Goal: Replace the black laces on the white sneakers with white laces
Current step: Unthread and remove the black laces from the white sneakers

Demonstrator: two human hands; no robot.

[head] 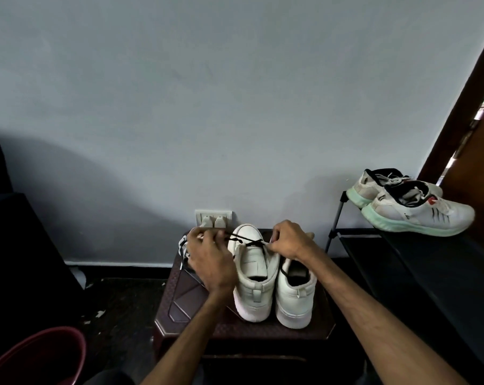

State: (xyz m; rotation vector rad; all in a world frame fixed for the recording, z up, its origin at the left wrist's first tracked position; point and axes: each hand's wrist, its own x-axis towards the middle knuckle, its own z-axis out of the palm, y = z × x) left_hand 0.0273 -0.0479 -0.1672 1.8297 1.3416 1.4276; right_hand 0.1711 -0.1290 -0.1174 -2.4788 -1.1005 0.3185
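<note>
Two white sneakers stand side by side on a dark brown plastic stool, heels toward me. The left sneaker has only a black lace left across its toe-end eyelets. My left hand pinches one end of that lace at the shoe's left. My right hand pinches the other end at the shoe's right. The lace runs taut between them. The right sneaker still carries a black lace, mostly hidden by my right forearm. White laces lie bunched on the stool behind my left hand.
A black shoe rack at the right holds a pair of white running shoes with mint soles. A wall socket sits behind the stool. A red bucket stands at lower left, a dark seat at far left.
</note>
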